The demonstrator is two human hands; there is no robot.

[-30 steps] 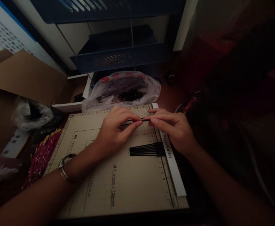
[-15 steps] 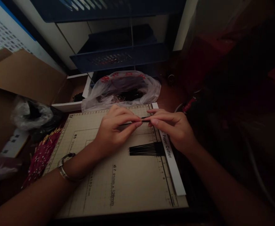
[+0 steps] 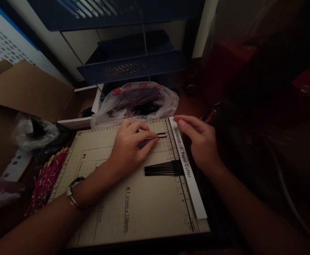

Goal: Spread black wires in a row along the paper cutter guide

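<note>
Over the upper middle of the paper cutter board [image 3: 157, 205], my left hand [image 3: 133, 143] pinches thin black strips [image 3: 162, 135], whose ends stick out to the right of the fingertips. My right hand [image 3: 201, 141] is at the upper end of the white "Paper Cutter" bar [image 3: 188, 170], fingers apart and nothing seen in them; its fingertips are close to the bar. Below the hands, a fan of several black strips [image 3: 160, 168] lies flat on the board, its right end beside the white bar.
Behind the board sits a clear plastic bag [image 3: 104, 115] with dark items. An open cardboard box [image 3: 30, 90] stands at the left, above a bundle of dark red strings with yellow tips [image 3: 47, 177]. Blue racks [image 3: 133, 65] stand at the back.
My right hand has let go of the black strips and moved right, up to the top of the white bar. My left hand still pinches them. The view has shifted slightly.
</note>
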